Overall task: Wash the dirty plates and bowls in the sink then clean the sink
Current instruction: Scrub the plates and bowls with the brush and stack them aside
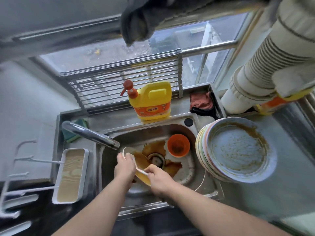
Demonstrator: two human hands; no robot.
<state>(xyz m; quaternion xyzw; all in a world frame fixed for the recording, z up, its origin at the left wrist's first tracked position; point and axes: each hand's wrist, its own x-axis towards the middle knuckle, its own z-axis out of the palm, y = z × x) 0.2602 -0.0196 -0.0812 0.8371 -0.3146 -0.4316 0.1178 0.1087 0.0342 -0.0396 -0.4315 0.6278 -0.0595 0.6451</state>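
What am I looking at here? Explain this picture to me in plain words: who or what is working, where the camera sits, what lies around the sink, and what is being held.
No machine here: a person works with two bare hands. The one picture comes from a camera worn on the head, looking down at a steel sink. The left hand and the right hand each have a grip on a dirty plate smeared with brown sauce, tilted under the faucet; whether water runs cannot be told. An orange bowl sits in the basin. To the right, on the counter, stands a stack of dirty plates. Behind the sink stands a yellow detergent bottle, with a green sponge behind the faucet.
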